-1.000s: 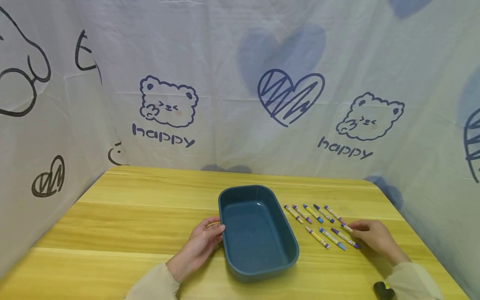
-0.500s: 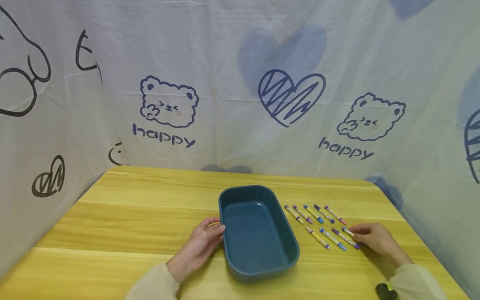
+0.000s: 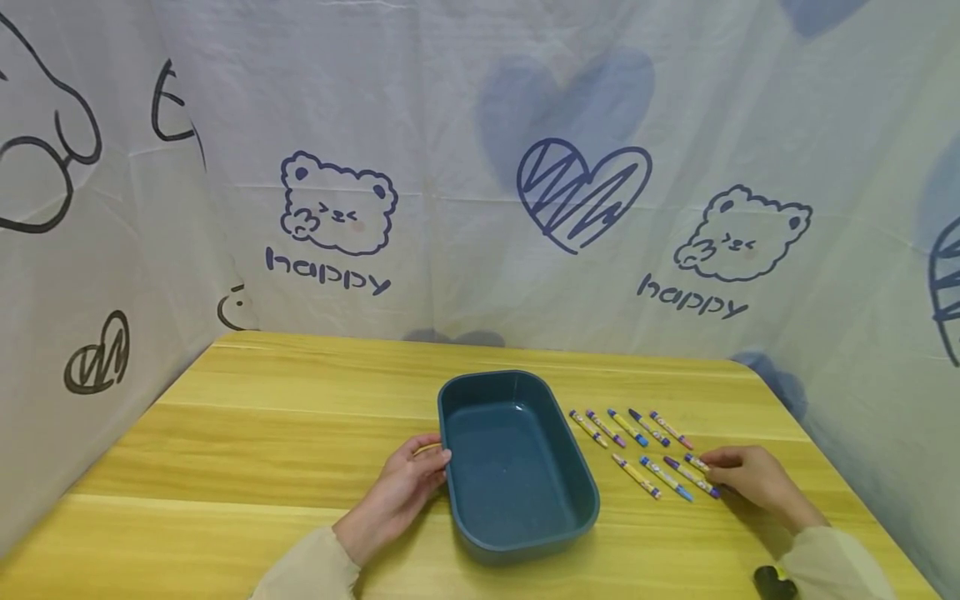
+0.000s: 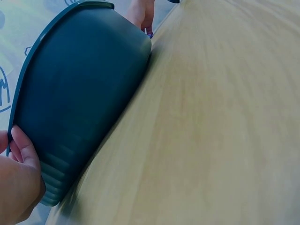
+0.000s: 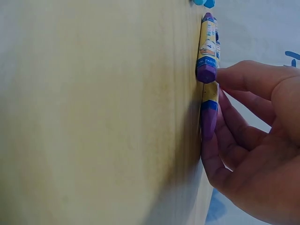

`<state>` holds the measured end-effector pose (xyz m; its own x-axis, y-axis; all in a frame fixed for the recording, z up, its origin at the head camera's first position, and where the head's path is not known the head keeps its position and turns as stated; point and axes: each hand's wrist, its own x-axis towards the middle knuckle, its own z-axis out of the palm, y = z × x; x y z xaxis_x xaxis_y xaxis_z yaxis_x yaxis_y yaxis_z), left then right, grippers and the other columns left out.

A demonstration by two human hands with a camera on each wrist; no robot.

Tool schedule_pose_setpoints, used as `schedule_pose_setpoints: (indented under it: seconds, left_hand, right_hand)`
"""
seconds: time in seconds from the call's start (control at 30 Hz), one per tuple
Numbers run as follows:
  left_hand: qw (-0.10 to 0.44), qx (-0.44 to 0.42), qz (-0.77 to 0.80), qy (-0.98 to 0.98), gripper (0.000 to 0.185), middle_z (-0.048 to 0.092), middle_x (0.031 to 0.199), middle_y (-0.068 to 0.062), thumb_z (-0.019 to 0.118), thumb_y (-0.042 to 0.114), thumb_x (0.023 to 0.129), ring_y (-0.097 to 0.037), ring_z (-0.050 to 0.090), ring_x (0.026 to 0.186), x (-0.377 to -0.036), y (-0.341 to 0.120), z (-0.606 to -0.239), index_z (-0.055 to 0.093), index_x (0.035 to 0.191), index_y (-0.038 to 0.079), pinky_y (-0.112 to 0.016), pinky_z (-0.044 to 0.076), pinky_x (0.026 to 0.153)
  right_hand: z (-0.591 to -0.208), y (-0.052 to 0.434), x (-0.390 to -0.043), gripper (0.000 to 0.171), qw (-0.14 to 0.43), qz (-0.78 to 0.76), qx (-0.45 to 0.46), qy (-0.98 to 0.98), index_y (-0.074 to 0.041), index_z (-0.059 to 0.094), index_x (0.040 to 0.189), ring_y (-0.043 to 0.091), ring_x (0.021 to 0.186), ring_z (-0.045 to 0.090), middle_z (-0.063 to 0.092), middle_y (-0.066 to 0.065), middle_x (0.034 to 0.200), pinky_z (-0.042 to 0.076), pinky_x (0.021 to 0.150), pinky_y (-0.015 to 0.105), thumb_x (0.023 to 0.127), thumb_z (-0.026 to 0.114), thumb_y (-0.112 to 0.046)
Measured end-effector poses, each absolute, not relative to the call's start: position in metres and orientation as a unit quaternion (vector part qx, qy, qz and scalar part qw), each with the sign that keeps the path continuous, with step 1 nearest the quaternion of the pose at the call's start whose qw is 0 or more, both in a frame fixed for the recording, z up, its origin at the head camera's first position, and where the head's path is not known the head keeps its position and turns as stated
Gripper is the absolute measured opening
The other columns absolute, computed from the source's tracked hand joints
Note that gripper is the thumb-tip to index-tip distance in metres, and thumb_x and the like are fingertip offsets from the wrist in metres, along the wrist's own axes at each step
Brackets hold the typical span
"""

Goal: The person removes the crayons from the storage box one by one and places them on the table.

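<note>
In the head view, a dark teal plastic bin (image 3: 510,475) stands on the table. At its left side my left hand (image 3: 397,492) pinches the rim between thumb and fingers. The left wrist view has that hand (image 4: 18,183) at the bin's edge. To the right, my right hand (image 3: 757,483) pinches a crayon (image 3: 694,461) at the right end of the front row, low over the table. Close up in the right wrist view, the held crayon (image 5: 209,112) has a purple tip and lies beside another purple crayon (image 5: 206,47) with a yellow wrapper.
A back row of several crayons (image 3: 627,427) lies slanted behind the front row, where a yellow crayon (image 3: 636,477) and a blue crayon (image 3: 666,479) also lie. A black object (image 3: 774,582) sits by the right sleeve. Printed cloth (image 3: 450,208) hangs behind the table (image 3: 285,450).
My right hand has brought its crayon slightly nearer to me, away from the back row and down to the end of the front row. The left hand and bin stay put.
</note>
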<state>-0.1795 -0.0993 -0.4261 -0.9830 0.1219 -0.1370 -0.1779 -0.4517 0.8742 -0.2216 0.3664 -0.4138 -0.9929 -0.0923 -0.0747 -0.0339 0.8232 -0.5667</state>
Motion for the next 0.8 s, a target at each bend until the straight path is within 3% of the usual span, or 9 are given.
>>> schedule_pose_setpoints:
  seconds: [0.17,0.43,0.6,0.8]
  left_hand:
    - [0.09,-0.026,0.85,0.519,0.03,0.058,0.089,-0.002,0.053,-0.005,0.092,-0.01,0.055,0.078,-0.179,-0.099,-0.425,0.041,0.12,-0.006,-0.021,0.047,0.073]
    - [0.09,-0.024,0.849,0.52,0.03,0.059,0.089,-0.002,0.054,-0.006,0.092,-0.01,0.055,0.077,-0.179,-0.1,-0.423,0.041,0.119,-0.006,-0.021,0.047,0.072]
    - [0.086,-0.036,0.843,0.53,0.033,0.059,0.092,-0.005,0.054,-0.006,0.092,-0.01,0.056,0.076,-0.177,-0.1,-0.421,0.04,0.122,-0.009,-0.021,0.048,0.072]
    - [0.04,-0.07,0.821,0.565,0.05,0.052,0.098,-0.008,0.059,-0.004,0.091,-0.009,0.056,0.074,-0.171,-0.097,-0.416,0.031,0.132,-0.011,-0.022,0.05,0.071]
  right_hand:
    - [-0.413,0.371,-0.218,0.032,0.027,-0.303,-0.031,0.952,0.008,0.065,0.112,0.03,0.091,0.065,0.068,0.021,0.104,0.053,0.072,0.035,0.09,0.065,-0.015]
    - [-0.408,0.372,-0.214,0.033,0.017,-0.298,-0.033,0.954,0.008,0.065,0.112,0.022,0.085,0.062,0.068,0.02,0.103,0.048,0.068,0.033,0.091,0.066,-0.017]
    - [-0.403,0.37,-0.214,0.034,0.021,-0.293,-0.036,0.955,0.008,0.064,0.114,0.03,0.091,0.063,0.067,0.021,0.105,0.05,0.074,0.041,0.093,0.063,-0.018]
    - [-0.393,0.365,-0.213,0.033,0.022,-0.287,-0.039,0.957,0.009,0.062,0.117,0.041,0.098,0.06,0.064,0.027,0.11,0.051,0.078,0.049,0.096,0.057,-0.015]
